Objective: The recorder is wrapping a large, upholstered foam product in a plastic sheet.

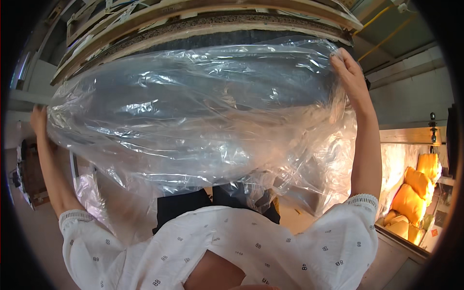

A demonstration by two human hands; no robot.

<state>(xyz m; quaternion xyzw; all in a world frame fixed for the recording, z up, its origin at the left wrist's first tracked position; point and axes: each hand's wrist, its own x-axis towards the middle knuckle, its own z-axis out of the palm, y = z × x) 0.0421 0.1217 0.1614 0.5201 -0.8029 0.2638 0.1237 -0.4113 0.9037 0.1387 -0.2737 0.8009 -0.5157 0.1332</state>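
A clear plastic sheet point(193, 111) extends crosswise, in loose folds, in front of the person's white patterned top point(130, 258). Left grip point(38, 121): fingers closed on the sheet's gathered left end. Right grip point(350, 75): fingers and thumb closed on the upper right corner. A wooden frame point(166, 10) lies beyond the sheet's far edge; yellow bundles point(411, 199) are piled at far right

Film point(193, 111) btwn L grip point(38, 120), R grip point(350, 76)
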